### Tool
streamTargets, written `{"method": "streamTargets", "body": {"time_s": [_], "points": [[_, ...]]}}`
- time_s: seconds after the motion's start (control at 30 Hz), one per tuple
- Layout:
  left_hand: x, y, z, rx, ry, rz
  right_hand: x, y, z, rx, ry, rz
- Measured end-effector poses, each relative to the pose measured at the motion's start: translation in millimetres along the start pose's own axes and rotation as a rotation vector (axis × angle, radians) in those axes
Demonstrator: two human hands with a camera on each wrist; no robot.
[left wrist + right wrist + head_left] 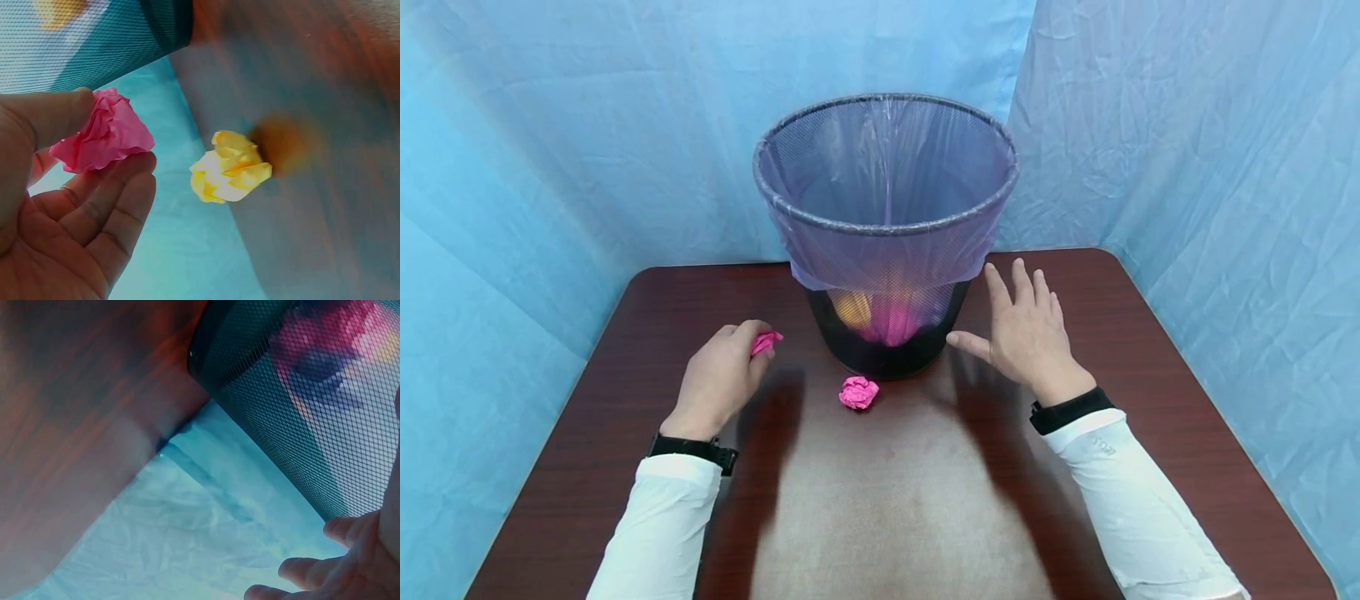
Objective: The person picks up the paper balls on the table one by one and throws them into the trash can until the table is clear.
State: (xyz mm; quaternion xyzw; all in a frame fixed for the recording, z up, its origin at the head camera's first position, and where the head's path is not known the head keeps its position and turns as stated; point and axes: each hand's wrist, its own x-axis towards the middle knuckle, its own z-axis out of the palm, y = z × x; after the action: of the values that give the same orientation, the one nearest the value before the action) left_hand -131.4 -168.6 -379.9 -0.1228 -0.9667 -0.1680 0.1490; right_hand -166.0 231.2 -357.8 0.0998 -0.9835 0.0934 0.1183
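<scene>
My left hand is left of the mesh wastebasket, pinching a crumpled pink paper ball between thumb and fingertips. A yellow crumpled paper ball shows beyond those fingers in the left wrist view; the head view does not show it. On the table in front of the wastebasket lies another pink paper ball. My right hand, fingers spread and holding nothing, is close to the wastebasket's right side. Through the mesh, pink and yellow crumpled papers show inside at the bottom.
A thin purple bin liner is folded over the wastebasket's rim. The basket stands near the back edge of a dark brown wooden table. Light blue cloth hangs behind and along both sides.
</scene>
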Motion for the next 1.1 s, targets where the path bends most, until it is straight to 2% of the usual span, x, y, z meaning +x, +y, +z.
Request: {"method": "streamTargets", "body": {"time_s": [0.57,1.1], "points": [[13.4,11.1,-33.0,-0.017,0.152,0.035,9.5,-0.5,-25.0,0.004,0.030,-0.015],[31.5,20.5,-69.8,-0.035,0.349,0.099,17.5,-1.1,-46.1,-0.017,0.053,-0.035]]}}
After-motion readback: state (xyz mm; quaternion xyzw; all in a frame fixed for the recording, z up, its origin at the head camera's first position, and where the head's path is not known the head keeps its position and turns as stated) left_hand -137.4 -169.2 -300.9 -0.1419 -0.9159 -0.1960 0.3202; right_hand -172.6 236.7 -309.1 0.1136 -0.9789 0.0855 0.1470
